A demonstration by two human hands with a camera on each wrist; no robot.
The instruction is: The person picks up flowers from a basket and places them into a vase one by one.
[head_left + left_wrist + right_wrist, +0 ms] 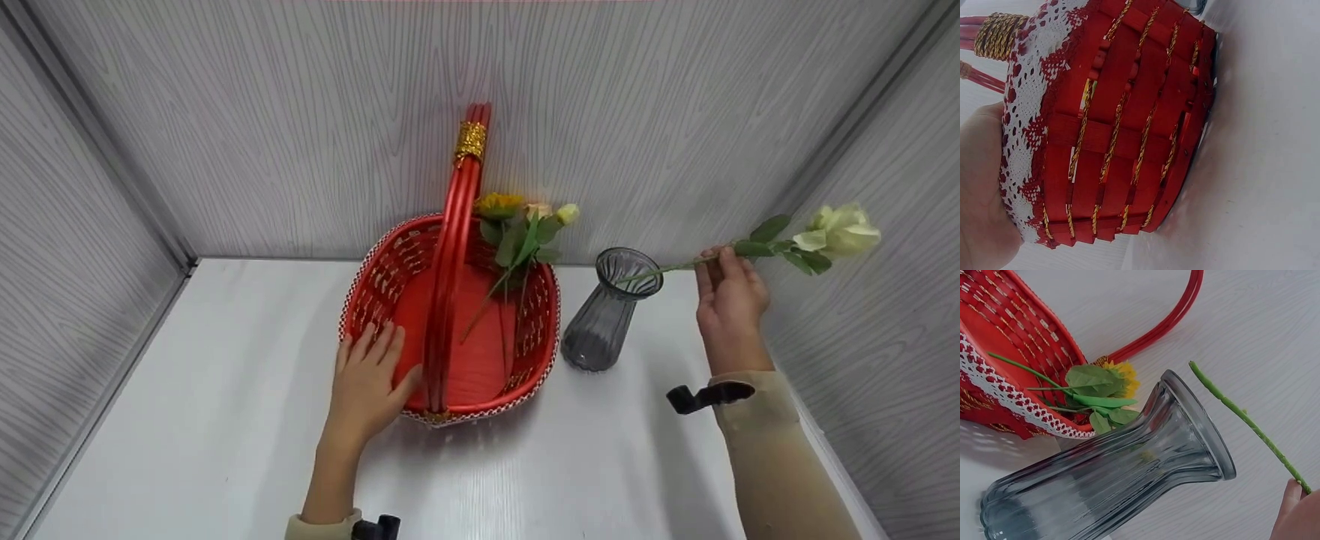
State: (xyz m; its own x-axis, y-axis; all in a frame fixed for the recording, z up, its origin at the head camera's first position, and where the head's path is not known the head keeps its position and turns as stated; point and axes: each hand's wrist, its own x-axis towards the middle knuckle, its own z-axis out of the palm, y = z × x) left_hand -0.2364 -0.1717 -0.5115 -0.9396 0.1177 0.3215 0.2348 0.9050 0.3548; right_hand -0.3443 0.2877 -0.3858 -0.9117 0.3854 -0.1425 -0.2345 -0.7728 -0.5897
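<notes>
A red woven basket point(409, 315) with a tall handle stands on the white table. My left hand point(365, 386) rests over its near left rim with the fingers spread and fairly straight; in the left wrist view the palm lies against the white lace edging point(1036, 121). My right hand point(733, 300) pinches the green stem of a white rose point(844, 231), its bloom pointing right. The stem's cut end overlaps the mouth of a grey glass vase point(600, 330) in the head view, but the right wrist view shows that stem end point(1199, 371) just outside the rim.
Inside the basket, a yellow sunflower point(499, 204), a pale peach bloom point(538, 211) and a cream bud point(568, 214) lean on the back right rim. The basket handle point(450, 247) arches high over its middle. Grey wood-grain panels point(300, 135) enclose the table.
</notes>
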